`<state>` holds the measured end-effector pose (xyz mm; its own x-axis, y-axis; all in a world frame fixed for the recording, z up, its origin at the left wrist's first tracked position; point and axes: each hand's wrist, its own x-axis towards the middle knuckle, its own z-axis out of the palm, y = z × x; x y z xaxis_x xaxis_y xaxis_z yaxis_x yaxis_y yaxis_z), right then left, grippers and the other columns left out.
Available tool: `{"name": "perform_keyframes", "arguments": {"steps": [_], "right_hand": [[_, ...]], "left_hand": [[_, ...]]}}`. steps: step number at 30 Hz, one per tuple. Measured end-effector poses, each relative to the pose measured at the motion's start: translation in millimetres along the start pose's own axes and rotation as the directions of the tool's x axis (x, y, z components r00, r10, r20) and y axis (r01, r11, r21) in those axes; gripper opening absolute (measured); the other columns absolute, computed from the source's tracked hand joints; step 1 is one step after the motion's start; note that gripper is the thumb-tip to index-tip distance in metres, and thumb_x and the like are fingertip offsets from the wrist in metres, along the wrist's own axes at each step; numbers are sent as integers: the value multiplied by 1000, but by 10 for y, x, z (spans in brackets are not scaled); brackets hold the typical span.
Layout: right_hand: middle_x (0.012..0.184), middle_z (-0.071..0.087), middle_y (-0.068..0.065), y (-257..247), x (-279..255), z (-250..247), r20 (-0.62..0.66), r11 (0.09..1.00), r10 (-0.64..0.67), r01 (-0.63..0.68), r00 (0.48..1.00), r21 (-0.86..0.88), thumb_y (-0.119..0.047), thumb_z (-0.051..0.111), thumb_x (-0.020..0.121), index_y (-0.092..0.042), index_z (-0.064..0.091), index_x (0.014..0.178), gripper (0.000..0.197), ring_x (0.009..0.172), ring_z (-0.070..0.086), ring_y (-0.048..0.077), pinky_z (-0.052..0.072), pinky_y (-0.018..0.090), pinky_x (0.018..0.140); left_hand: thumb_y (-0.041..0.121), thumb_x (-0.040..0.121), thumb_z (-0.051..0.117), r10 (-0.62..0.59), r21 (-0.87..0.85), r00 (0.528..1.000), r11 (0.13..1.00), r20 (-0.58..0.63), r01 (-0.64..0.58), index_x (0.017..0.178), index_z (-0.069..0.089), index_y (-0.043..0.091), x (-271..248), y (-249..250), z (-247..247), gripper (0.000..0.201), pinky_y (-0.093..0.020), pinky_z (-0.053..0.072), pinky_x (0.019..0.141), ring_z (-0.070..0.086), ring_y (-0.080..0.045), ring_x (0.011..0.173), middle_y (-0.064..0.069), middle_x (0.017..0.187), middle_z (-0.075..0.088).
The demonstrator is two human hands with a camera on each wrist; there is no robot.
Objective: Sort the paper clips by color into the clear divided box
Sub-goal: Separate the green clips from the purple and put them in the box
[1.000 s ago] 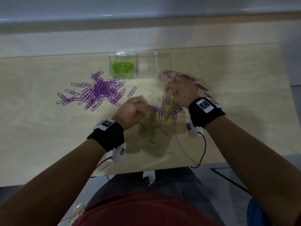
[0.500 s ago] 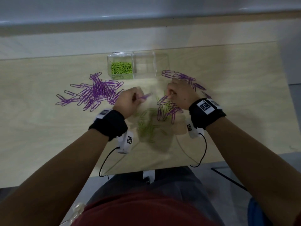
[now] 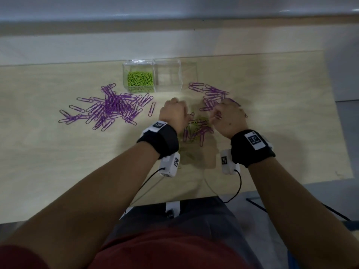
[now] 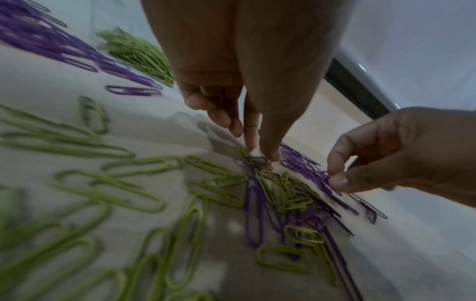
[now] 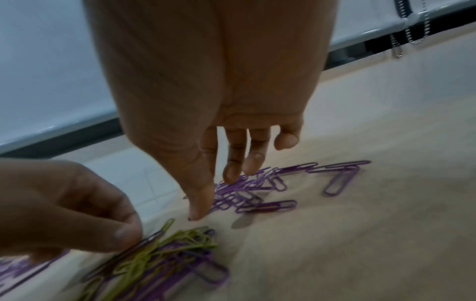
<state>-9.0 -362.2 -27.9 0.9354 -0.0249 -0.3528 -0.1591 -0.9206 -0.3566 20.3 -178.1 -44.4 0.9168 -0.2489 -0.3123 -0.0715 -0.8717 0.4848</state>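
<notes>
**Both hands down in the mixed clip pile**

Pale wood bench (image 3: 272,152) ran under everything, grey wall behind. I had the clear divided box (image 3: 167,76) at the far edge of the bench; its left compartment held green clips (image 3: 139,79), the compartment next to it looked empty.

Purple clips sat in two loose groups: a big spread (image 3: 112,107) left of the box, a smaller one (image 3: 211,96) to its right. Mixed green-and-purple pile (image 3: 196,129) lay between my wrists.

Left hand (image 3: 174,113): fingers curled, thumb and forefinger tips pressed together on a clip at the top of the mixed pile (image 4: 257,160). Colour of that clip unclear from the wrist view.

Right hand (image 3: 227,117): thumb and forefinger pinched on purple clips at the pile's right edge (image 4: 332,179), other fingers hanging loosely over the smaller purple group (image 5: 247,187).

More green clips (image 4: 108,183) lay scattered on the bench near my left wrist.
</notes>
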Motion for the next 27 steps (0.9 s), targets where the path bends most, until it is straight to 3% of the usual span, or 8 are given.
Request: {"name": "perform_keyframes", "arguments": {"steps": [5,9,12,14,17,19,23,27], "right_hand": [[94,44,5,15,-207,195,25,979,202,-202,979,19,-38,63,82,-19,57,76,21,86,53,30,47,41,80],[94,38,1,-54,-321,336,11,973,197,-197,980,121,-30,68,82,-20,57,77,16,93,52,30,48,43,82],[94,42,4,-70,-373,351,17,985,129,-130,991,115,-25,64,86,-15,58,81,12,91,50,29,46,41,78],[93,47,7,-49,-415,344,38,991,64,-68,997,119,-20,59,88,-13,55,81,11,89,49,29,42,37,73],[87,55,10,15,-498,290,44,985,13,-20,999,174,-13,57,87,-8,57,81,8,83,51,30,37,34,65],[88,61,12,93,-540,228,24,981,35,-39,999,189,-12,57,88,-8,61,84,8,81,54,30,40,35,66],[91,65,11,334,-558,105,-108,966,141,-112,984,235,-11,58,89,-11,63,86,6,84,58,28,41,31,67],[93,67,10,515,-513,64,-172,936,243,-184,955,301,-13,58,89,-13,66,91,7,83,61,29,42,28,70]], "left_hand": [[37,82,66,-71,40,995,997,75,68,88,64,16,98,83,12,22,-42,50,84,52,-28,102,-9,109,53],[30,82,67,-53,-325,998,944,46,65,71,59,18,7,-66,-80,18,-38,53,81,60,-24,84,-9,91,62],[20,87,63,-74,-486,990,874,-120,7,81,56,7,-115,-220,-257,15,-17,50,74,60,-11,75,-5,84,65],[14,88,60,-95,-432,976,902,-195,1,86,55,7,-157,-362,-403,9,-10,43,66,58,-9,75,-5,85,64],[11,85,59,-38,-177,966,984,-257,-9,92,57,5,-131,-604,-452,9,-35,47,77,53,-26,91,-15,100,60],[16,85,58,28,-28,979,999,-204,-35,96,58,6,-164,-603,-398,15,-44,45,81,47,-33,99,-17,106,54],[24,86,56,149,38,987,988,-53,-148,89,59,11,-413,-276,-181,14,-37,44,78,50,-30,92,-13,97,55],[37,81,66,47,3,999,999,21,-47,90,56,14,-548,-94,44,27,-40,45,82,47,-27,99,-8,101,53]]}}
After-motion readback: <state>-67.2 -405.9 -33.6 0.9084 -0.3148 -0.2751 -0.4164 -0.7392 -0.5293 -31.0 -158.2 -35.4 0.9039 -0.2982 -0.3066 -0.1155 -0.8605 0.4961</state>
